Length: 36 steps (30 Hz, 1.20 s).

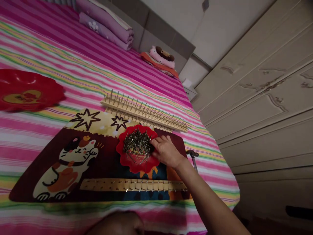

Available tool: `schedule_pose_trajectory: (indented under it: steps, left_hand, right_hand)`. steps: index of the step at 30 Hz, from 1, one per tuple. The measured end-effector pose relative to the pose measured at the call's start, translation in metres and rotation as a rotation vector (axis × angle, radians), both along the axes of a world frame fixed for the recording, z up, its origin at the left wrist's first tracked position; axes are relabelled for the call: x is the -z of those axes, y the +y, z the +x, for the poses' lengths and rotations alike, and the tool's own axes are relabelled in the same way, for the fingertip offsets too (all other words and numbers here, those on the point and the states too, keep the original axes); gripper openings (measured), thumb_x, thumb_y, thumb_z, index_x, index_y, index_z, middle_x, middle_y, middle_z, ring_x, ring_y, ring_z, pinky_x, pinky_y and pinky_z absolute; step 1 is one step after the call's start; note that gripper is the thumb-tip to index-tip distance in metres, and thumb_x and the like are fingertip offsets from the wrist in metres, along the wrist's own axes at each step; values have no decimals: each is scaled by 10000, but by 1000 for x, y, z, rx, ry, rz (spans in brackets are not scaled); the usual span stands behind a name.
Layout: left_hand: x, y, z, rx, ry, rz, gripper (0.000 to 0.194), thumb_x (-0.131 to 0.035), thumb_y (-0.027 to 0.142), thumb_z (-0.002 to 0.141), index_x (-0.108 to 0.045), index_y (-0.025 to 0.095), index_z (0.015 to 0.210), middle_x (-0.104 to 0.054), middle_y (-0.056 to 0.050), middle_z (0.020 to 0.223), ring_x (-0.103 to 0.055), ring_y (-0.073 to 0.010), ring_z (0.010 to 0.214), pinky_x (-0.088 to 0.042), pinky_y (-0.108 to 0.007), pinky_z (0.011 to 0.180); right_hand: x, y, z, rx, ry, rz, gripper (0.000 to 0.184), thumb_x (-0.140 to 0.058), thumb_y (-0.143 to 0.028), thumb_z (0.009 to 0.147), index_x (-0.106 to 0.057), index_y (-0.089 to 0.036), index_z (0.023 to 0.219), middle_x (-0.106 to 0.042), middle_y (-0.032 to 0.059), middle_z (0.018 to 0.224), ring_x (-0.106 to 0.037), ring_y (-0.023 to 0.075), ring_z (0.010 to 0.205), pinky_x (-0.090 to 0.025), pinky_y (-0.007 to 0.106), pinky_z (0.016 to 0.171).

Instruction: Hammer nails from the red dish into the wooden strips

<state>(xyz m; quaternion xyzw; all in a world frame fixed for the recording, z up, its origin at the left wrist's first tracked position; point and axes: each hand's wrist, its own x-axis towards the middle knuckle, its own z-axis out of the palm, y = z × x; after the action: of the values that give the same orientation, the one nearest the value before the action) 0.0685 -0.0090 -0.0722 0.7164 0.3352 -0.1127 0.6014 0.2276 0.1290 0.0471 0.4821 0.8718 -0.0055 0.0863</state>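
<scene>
My right hand (168, 152) reaches over the right rim of a scalloped red plastic bowl (134, 167). Its fingers are bent together at the edge of a heap of loose metal nails (137, 142); whatever the fingertips pinch is hidden. In front of the bowl lies a wooden strip (107, 184), with nails along its middle and right and dark holes or marks toward its left end. At the bottom edge a dark rounded shape (119, 223) may be my left hand or a knee; no fingers can be made out.
Behind the bowl, wooden strips (146, 112) bristle with upright nails. A hammer (193, 154) lies right of the cat-print mat (107, 156). A large red tray (31, 91) rests at left on the striped bedspread (215, 182). Wardrobe doors (264, 98) stand beyond the bed's right edge.
</scene>
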Motion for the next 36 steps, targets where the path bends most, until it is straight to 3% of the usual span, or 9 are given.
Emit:
schedule_pose_trajectory:
  steps: [10, 16, 22, 27, 33, 36]
  left_hand:
    - [9, -3, 2, 13, 59, -44, 317, -497, 374, 637, -715, 305, 856, -713, 33, 816, -621, -158, 698, -344, -208, 480]
    - [3, -2, 1, 8, 99, -71, 293, -509, 406, 643, -707, 352, 853, -713, 53, 841, -635, -177, 732, -335, -231, 480]
    - [-4, 0, 1, 8, 120, -82, 300, -504, 395, 640, -709, 336, 851, -718, 43, 835, -645, -197, 759, -315, -244, 469]
    - [-8, 2, 0, 8, 114, -91, 293, -516, 418, 637, -709, 340, 843, -718, 42, 851, -646, -208, 783, -344, -258, 508]
    - [-3, 1, 1, -8, 134, -98, 296, -509, 419, 638, -701, 349, 853, -716, 41, 868, -646, -217, 797, -341, -264, 513]
    - [0, 0, -1, 14, 58, -54, 318, -482, 415, 657, -699, 327, 871, -713, 23, 851, -642, -223, 763, -329, -260, 487]
  right_hand:
    - [4, 1, -3, -58, -107, 34, 269, -545, -267, 825, -523, -158, 1071, -627, 88, 937, -516, 220, 877, -315, 324, 787]
    - [4, 4, -11, -39, -142, 28, 170, -522, -251, 828, -571, -152, 957, -654, 98, 890, -565, 233, 846, -359, 319, 751]
    - [7, 4, -19, 33, -154, 33, 146, -456, -167, 846, -593, -151, 894, -686, 94, 832, -620, 204, 753, -389, 284, 686]
    - [6, 10, -23, 152, -102, 85, 188, -414, -204, 872, -587, -174, 940, -696, 79, 865, -638, 200, 787, -400, 260, 643]
    - [3, 33, -34, 222, 0, 125, 217, -385, -243, 890, -558, -202, 1015, -675, 52, 965, -619, 183, 874, -402, 240, 695]
    - [0, 32, -34, 276, 33, 136, 252, -375, -273, 898, -522, -182, 1080, -645, 84, 1039, -605, 195, 902, -396, 249, 707]
